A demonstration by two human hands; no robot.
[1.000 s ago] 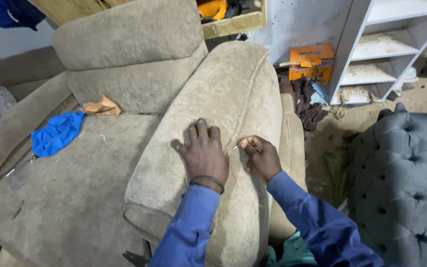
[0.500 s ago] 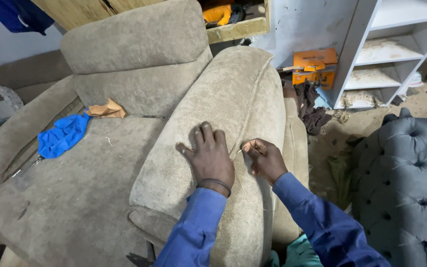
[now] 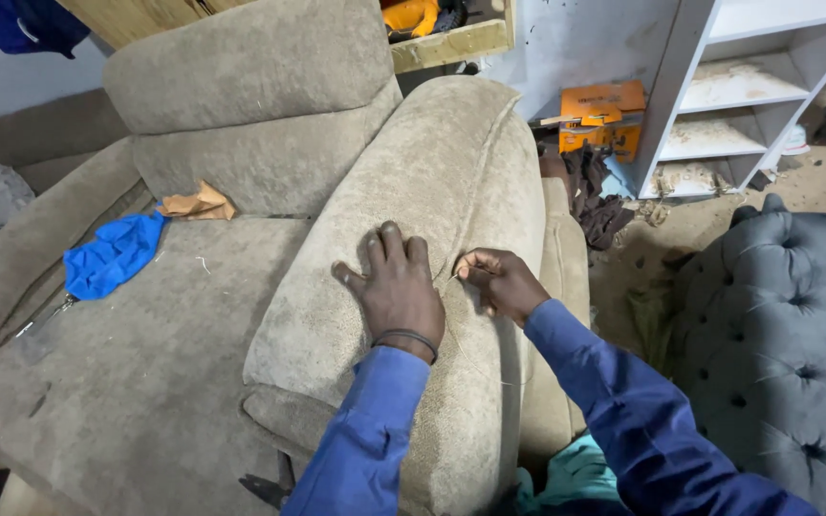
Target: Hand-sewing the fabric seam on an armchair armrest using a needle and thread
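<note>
— What are the hands doing?
— The left hand [image 3: 396, 287] lies flat, fingers spread, on the armrest [image 3: 413, 220] of the beige armchair [image 3: 241, 143]. The right hand [image 3: 499, 283] is pinched shut on a needle [image 3: 455, 275] at the armrest's seam.
— How does the armrest look?
— Nubby, worn, rounded, right of the seat.
— Farther off?
— A blue cloth [image 3: 112, 253] lies on the seat, with white shelves [image 3: 748, 86] far right.

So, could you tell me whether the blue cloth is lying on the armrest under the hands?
No, the blue cloth lies on the seat, apart from the armrest.
</note>
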